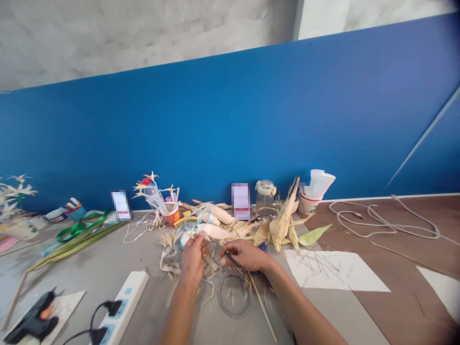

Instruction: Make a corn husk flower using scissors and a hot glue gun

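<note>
My left hand (194, 251) is closed in a pinch over the middle of the table; what lies between its fingertips is too small and blurred to name. Just right of it, my right hand (246, 255) grips a slender dark tool (233, 260), which points up and left toward the left hand. Its kind is unclear. Behind both hands lies a heap of dried corn husks (219, 232). Beneath them are husk scraps, and a coil of thin wire (234, 296) rests nearer to me. A thin straw-coloured stalk (264, 309) slants beside the coil.
Front left are a white power strip (125, 302) and a black glue gun (34, 314). White paper (334, 270) with thin dark sticks lies right. Along the blue partition stand a red cup (172, 214), a phone (240, 201), a clear jar (265, 195) and a paper-filled cup (308, 203).
</note>
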`<state>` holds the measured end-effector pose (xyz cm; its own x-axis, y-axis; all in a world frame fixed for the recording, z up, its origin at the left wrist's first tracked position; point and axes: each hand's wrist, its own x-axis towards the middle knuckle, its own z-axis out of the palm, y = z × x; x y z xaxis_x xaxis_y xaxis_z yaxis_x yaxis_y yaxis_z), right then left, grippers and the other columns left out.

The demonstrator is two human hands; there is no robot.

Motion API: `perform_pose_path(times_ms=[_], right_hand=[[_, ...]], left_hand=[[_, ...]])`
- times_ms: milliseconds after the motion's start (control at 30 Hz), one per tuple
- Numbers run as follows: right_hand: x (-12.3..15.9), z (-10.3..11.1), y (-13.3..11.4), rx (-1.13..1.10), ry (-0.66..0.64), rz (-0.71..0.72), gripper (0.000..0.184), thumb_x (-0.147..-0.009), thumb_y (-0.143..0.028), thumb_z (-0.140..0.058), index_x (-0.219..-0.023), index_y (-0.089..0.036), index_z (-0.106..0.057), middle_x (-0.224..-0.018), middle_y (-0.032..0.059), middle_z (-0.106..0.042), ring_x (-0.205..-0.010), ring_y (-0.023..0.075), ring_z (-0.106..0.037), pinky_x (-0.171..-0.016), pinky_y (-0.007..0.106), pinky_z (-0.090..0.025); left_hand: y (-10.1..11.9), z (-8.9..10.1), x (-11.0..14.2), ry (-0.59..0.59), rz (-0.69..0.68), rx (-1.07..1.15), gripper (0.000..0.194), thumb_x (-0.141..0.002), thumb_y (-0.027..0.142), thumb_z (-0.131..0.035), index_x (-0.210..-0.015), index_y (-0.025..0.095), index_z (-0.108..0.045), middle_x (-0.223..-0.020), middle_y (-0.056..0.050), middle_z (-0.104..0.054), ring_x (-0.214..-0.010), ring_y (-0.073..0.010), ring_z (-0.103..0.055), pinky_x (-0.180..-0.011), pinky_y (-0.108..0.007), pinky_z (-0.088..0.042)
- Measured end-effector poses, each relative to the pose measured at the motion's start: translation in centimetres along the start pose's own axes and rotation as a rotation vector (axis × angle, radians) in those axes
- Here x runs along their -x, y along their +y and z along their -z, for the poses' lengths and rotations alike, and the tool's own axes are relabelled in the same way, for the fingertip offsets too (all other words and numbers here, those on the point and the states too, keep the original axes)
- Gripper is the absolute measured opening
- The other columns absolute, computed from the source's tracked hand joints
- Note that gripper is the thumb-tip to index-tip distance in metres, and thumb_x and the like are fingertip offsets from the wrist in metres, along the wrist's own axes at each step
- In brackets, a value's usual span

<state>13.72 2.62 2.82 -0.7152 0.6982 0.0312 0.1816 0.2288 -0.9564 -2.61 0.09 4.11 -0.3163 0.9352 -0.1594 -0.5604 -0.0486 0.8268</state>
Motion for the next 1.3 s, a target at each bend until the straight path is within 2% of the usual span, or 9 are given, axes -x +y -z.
perform_pose_path(times_ms=[100,200,533,867,1000,1300], right_hand=[[0.03,-0.06,-0.36,-0.118,-0.043,-0.011,0.026,-0.07,-0.039,-0.063,-0.078,-0.014,-0.062,-0.052,-0.0053,-0.046,-0.049,0.0077,-0.037,-0.047,0.019,-0.029],[0.11,-0.08,-0.76,-0.184,-0.064,-0.016,0.026,-0.07,-0.039,-0.064,-0.08,-0.015,-0.063,-0.05,-0.0056,-0.046,-0.048,0.0077,-0.038,-0.047,0.02,-0.03],[-0.17,-0.39,0.01,-0.109,-0.01,-0.001,0.025,-0.069,-0.038,-0.065,-0.076,-0.014,-0.063,-0.051,-0.0056,-0.046,-0.048,0.0074,-0.037,-0.046,0.019,-0.028],[0.06,-0.11,-0.26,-0.154,-0.032,-0.005,0.027,-0.069,-0.04,-0.064,-0.078,-0.014,-0.061,-0.051,-0.0062,-0.045,-0.048,0.007,-0.035,-0.047,0.019,-0.027],[0.06,0.03,-0.25,-0.152,-0.045,0.008,0.026,-0.069,-0.039,-0.064,-0.075,-0.014,-0.06,-0.051,-0.0068,-0.043,-0.048,0.0068,-0.033,-0.047,0.019,-0.026],[0.19,0.21,-0.28,-0.108,-0.067,0.001,0.024,-0.07,-0.037,-0.062,-0.073,-0.014,-0.058,-0.051,-0.0069,-0.042,-0.048,0.0068,-0.033,-0.047,0.019,-0.026]], left_hand=[[0.11,0.05,-0.02,0.002,-0.026,-0.033,0.038,-0.057,0.027,-0.074,-0.059,0.019,-0.037,-0.043,0.012,-0.026,-0.035,-0.0025,-0.022,-0.037,-0.019,-0.016],[0.25,-0.01,0.1,-0.038,0.009,-0.051,0.036,-0.058,0.026,-0.073,-0.058,0.019,-0.038,-0.042,0.012,-0.027,-0.035,-0.0025,-0.023,-0.038,-0.019,-0.016],[0.02,0.09,-0.02,-0.052,0.037,-0.075,0.035,-0.058,0.026,-0.072,-0.057,0.02,-0.038,-0.042,0.012,-0.028,-0.035,-0.0033,-0.022,-0.039,-0.02,-0.016],[0.05,0.21,-0.09,-0.07,0.036,-0.039,0.035,-0.059,0.029,-0.072,-0.057,0.019,-0.038,-0.041,0.012,-0.029,-0.035,-0.003,-0.024,-0.039,-0.02,-0.017],[0.09,0.17,-0.06,-0.049,0.021,-0.044,0.035,-0.062,0.034,-0.071,-0.058,0.018,-0.04,-0.042,0.011,-0.03,-0.035,-0.0031,-0.024,-0.039,-0.02,-0.017],[-0.23,0.55,-0.4,-0.006,-0.008,-0.113,0.033,-0.062,0.034,-0.071,-0.058,0.02,-0.041,-0.044,0.009,-0.031,-0.036,-0.0048,-0.023,-0.04,-0.021,-0.015]])
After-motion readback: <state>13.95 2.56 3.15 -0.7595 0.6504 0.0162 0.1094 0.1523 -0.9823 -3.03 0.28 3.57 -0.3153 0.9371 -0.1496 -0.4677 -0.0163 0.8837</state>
